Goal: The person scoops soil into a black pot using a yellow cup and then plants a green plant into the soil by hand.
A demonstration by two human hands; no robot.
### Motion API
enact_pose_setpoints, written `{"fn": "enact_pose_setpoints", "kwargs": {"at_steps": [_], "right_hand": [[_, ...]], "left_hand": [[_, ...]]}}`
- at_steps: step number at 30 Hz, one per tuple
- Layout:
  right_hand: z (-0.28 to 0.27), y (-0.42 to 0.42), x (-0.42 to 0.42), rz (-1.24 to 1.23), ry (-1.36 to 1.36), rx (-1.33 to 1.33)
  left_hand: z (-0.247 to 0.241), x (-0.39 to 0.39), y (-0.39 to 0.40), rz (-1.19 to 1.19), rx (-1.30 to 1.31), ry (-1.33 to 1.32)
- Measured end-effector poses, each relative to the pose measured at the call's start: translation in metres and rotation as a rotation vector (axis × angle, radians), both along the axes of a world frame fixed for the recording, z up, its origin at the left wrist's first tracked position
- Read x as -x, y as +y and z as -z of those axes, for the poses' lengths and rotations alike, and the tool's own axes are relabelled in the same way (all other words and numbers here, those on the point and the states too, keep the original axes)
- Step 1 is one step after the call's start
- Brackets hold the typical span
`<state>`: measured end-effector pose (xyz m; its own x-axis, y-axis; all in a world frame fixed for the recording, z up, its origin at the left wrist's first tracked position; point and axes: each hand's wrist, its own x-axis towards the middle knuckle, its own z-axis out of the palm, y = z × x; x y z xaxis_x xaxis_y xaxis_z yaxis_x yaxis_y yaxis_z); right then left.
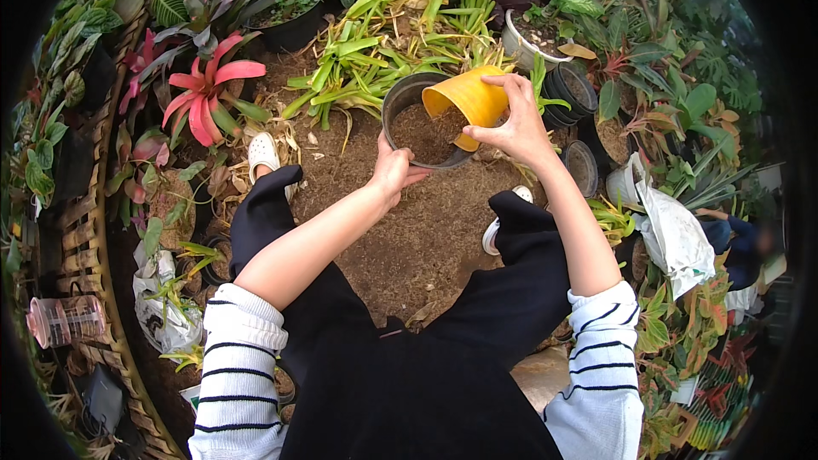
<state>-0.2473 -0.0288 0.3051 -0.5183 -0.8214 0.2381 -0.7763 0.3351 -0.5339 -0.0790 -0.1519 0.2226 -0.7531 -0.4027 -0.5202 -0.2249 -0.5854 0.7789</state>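
My left hand (395, 169) grips the near rim of a black plastic plant pot (397, 102), thumb on the inside and fingers underneath. Dark brown soil (427, 134) lies in the bottom of this pot. Between the thumb and fingers of my right hand (519, 118) is a yellow plastic cup-like scoop (470, 97) with a cut-away side. It is tipped on its side over the right part of the pot, its open end facing the soil. Whether any soil is still inside the scoop is partly hidden.
Uprooted green plants (383, 45) are heaped on the ground beyond the pot. Stacked black pots (571, 92) and a white bag (677, 236) stand to the right. A pink bromeliad (208, 86) grows at left, near a bamboo edging (102, 204). Another person (741, 249) is at far right.
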Motion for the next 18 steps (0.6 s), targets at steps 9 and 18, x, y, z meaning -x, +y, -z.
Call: {"fn": "enact_pose_setpoints", "kwargs": {"at_steps": [9, 18], "right_hand": [[-0.003, 0.004, 0.007, 0.16, 0.266, 0.046], [0.01, -0.011, -0.001, 0.195, 0.226, 0.11]], "left_hand": [[0.003, 0.001, 0.004, 0.028, -0.016, -0.013], [0.007, 0.003, 0.009, 0.125, -0.039, -0.021]]}}
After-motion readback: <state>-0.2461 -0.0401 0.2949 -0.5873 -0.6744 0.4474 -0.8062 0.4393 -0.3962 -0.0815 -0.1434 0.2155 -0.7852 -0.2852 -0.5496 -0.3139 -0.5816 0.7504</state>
